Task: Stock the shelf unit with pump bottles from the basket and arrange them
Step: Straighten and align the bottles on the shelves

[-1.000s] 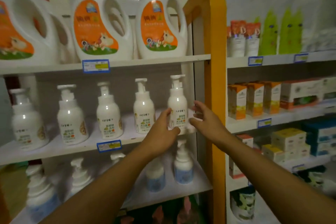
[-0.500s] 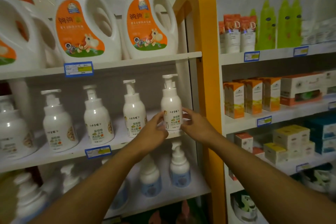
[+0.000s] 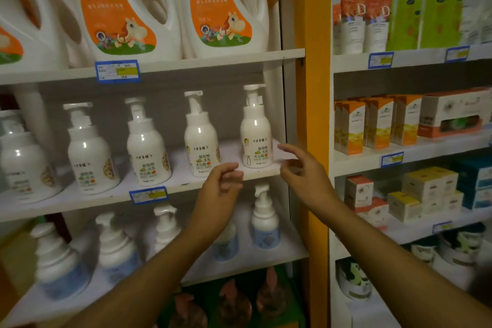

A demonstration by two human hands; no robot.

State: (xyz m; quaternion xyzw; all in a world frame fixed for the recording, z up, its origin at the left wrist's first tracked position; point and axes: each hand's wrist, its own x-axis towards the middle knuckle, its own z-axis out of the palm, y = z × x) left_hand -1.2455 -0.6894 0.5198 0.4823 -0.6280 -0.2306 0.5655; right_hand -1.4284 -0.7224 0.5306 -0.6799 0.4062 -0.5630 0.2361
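On the middle shelf (image 3: pixel 80 201) stands the rightmost pump bottle (image 3: pixel 256 136) — just above both hands, left hand (image 3: pixel 222 184) and right hand (image 3: pixel 300 170), loosely spread, touching nothing.

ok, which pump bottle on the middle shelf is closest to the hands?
The rightmost pump bottle, next to the orange upright. Left hand and right hand hover on either side of its base; the other bottles stand farther left.

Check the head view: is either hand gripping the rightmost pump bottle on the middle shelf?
No. The left hand and right hand hang just in front of the shelf edge, fingers loose, clear of the rightmost pump bottle, which stands alone.
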